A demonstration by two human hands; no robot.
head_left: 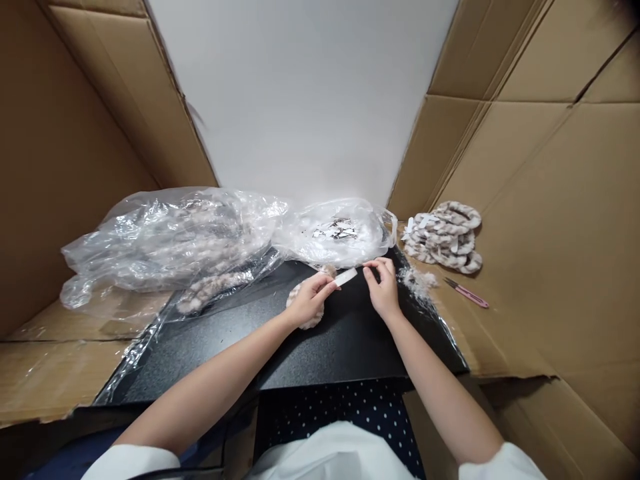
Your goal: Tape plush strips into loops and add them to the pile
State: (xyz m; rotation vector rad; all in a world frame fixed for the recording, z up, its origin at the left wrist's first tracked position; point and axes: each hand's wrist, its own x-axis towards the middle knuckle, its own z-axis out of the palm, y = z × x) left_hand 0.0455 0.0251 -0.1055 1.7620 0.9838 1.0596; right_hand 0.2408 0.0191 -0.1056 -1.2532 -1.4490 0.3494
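My left hand (309, 301) is closed over a fluffy cream-and-brown loop (314, 320) just above the black tabletop. A white tag (346, 277) sticks out from between its thumb and fingers, pointing right. My right hand (383, 287) is a little to the right of the tag, apart from it. Its thumb and fingertips come together in a pinch; whatever is between them is too small to make out. A clear plastic bag (333, 233) with white and dark printed pieces inside lies just beyond both hands.
On the left, a large clear bag (165, 243) holds more fluffy material. A pile of fluffy loops with white tags (443, 240) lies at right, near loose fluff (419, 283) and pink-handled thread snips (467, 293). Cardboard walls (560, 220) rise on both sides.
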